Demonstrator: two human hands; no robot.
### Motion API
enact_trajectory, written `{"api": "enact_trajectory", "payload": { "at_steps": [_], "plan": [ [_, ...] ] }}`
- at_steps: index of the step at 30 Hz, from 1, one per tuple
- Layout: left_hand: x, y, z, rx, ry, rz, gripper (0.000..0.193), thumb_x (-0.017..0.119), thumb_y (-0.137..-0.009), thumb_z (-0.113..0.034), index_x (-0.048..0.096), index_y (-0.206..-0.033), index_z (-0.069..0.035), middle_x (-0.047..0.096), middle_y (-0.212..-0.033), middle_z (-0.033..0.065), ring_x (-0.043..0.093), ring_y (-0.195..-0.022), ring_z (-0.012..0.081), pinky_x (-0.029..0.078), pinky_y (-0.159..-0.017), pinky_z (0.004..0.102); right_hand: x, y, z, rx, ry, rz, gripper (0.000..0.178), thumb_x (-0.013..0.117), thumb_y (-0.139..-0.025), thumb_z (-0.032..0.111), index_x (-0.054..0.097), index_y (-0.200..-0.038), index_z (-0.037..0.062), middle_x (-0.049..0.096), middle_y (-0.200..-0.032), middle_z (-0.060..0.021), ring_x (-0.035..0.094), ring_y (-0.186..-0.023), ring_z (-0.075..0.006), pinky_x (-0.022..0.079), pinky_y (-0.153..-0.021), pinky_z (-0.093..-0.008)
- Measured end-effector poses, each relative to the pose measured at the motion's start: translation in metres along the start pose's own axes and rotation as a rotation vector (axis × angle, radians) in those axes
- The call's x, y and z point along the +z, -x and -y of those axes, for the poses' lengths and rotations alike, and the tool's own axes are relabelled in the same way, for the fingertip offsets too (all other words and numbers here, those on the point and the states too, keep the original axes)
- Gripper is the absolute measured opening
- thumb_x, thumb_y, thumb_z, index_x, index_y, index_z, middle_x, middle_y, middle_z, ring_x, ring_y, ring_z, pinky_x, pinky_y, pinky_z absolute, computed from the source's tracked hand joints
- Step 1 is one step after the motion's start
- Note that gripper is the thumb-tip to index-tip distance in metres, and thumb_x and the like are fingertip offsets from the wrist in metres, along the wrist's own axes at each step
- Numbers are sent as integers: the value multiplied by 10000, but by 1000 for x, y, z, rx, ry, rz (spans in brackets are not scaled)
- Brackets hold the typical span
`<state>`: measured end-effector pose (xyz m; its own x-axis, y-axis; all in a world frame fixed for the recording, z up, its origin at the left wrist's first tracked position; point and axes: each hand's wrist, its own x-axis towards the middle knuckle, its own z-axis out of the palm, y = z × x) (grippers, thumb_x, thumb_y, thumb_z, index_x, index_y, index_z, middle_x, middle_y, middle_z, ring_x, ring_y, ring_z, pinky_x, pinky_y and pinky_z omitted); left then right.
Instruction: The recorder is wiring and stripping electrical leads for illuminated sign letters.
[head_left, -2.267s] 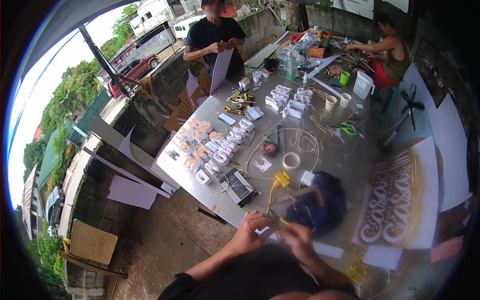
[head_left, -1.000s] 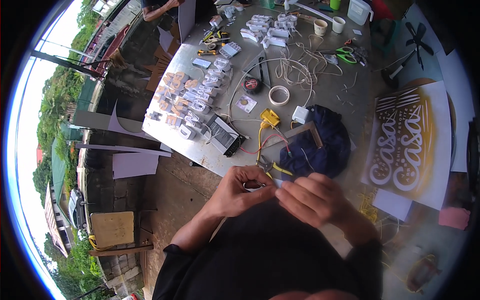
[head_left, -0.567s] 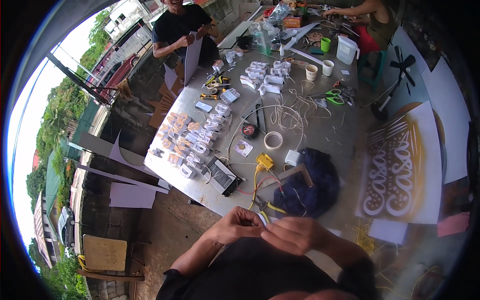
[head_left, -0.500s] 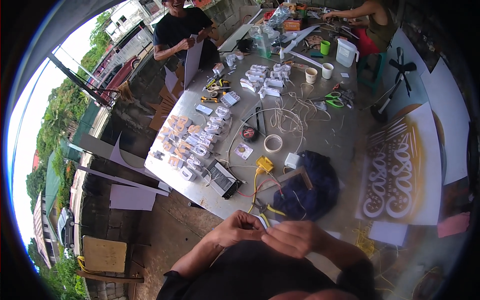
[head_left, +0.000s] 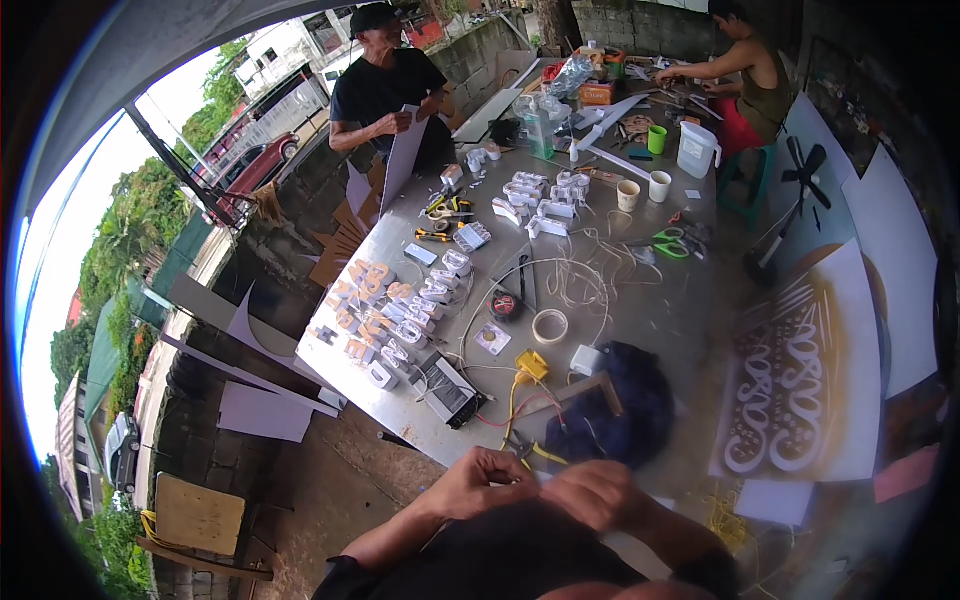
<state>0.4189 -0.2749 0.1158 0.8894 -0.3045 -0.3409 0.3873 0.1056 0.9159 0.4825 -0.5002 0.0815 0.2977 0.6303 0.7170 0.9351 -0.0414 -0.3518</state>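
Close to my body at the table's near edge, my left hand [head_left: 487, 483] and my right hand [head_left: 594, 492] are held nearly together. The fingers of both pinch a small white piece [head_left: 541, 476], mostly hidden between them. Just beyond my fingertips are pliers with yellow handles [head_left: 547, 455]. A dark blue cloth [head_left: 643, 412] is bunched beyond my right hand, with a brown angled strip [head_left: 603, 390] on it. Ahead of my left hand sits a metal-cased power supply [head_left: 447, 390] with wires, beside a yellow plug block [head_left: 531, 366].
Rows of white block letters [head_left: 405, 325] cover the table's left side. Farther in are masking tape [head_left: 550, 326], a tape measure [head_left: 505, 306], coiled wire [head_left: 590, 265] and green scissors [head_left: 672, 241]. One person [head_left: 388, 95] holds a white sheet; another [head_left: 745, 75] works at the far end.
The view has tilted up, so the table and the two people sit lower in the picture. My hands stay together; the white piece between them shows less than before.
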Motion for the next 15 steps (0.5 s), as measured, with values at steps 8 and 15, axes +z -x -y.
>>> {"api": "enact_trajectory", "payload": {
  "at_steps": [8,15],
  "plan": [
    [9,-3,-6,917,-1425,-271,203,817,-677,-95,734,-856,-145,513,-665,-60,482,-636,136,336,-687,344,19,11,-14,985,-1002,101,150,716,-926,159,685,-955,16,637,-712,-33,625,-625,-118,456,-550,-257],
    [4,-7,-3,684,-1158,-291,105,802,-732,-45,730,-803,-71,531,-614,-4,527,-593,161,389,-645,357,-8,0,-15,966,-887,204,244,706,-939,208,686,-1093,20,675,-834,-35,649,-761,-127,519,-708,-286]
  ]
}}
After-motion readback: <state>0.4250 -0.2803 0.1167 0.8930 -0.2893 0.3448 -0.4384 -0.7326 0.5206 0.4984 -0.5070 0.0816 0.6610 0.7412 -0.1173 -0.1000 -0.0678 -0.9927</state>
